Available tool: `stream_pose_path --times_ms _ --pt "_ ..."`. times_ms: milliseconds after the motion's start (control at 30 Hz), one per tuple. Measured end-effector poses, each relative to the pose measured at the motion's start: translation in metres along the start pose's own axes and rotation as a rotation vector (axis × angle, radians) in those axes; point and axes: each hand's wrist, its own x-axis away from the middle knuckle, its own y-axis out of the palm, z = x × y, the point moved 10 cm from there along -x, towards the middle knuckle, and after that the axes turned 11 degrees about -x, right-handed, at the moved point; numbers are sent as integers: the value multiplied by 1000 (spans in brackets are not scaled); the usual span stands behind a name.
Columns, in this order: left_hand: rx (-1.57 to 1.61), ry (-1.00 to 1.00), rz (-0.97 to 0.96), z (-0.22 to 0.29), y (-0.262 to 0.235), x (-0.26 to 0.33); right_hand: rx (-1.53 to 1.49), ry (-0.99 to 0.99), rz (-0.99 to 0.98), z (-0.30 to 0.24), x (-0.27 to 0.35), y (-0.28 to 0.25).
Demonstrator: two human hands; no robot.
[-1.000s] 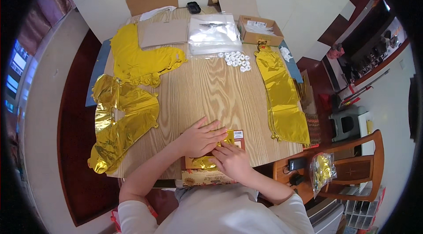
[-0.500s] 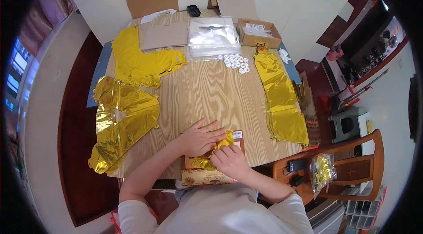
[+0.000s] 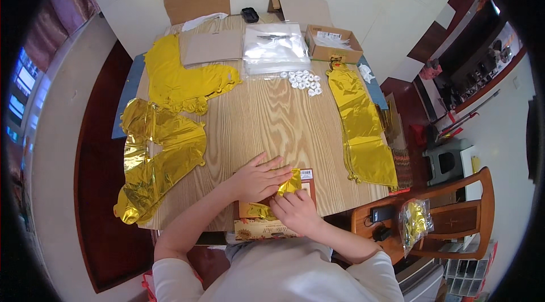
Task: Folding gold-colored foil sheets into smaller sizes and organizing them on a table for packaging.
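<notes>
At the table's near edge, a piece of gold foil (image 3: pixel 292 182), apparently a deflated foil balloon, lies on a printed cardboard box (image 3: pixel 267 229). My left hand (image 3: pixel 256 181) rests flat across the foil, fingers stretched out and slightly spread. Beside it, my right hand (image 3: pixel 296 211) has its fingers curled in on the foil's lower right part; the fingertips are partly hidden. Both hands cover much of the foil, so its shape cannot be made out.
Flat gold foil balloons lie in a matte pile (image 3: pixel 170 77) and a shiny pile (image 3: pixel 164 151) at left, and a long stack (image 3: pixel 363 126) at right. Farther back are clear plastic bags (image 3: pixel 272 46), white rolls (image 3: pixel 304 80) and an open carton (image 3: pixel 335 52). A chair (image 3: pixel 454 234) holds a bagged foil bundle.
My right hand has shifted very slightly left. The foil between my hands looks flatter and smoother. My left hand stays in place.
</notes>
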Motion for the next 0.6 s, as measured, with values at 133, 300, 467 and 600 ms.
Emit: stream_pose_path --times_ms 133,300,467,600 --pt "18 3 11 -1 -1 0 -23 -12 -72 -2 -3 3" --pt "-1 9 27 0 0 1 -85 -48 -51 -2 -3 7" --pt "12 -4 3 0 0 1 -131 -14 -139 -4 3 9" --pt "-16 0 -20 1 3 0 -134 -10 -66 -8 17 2"
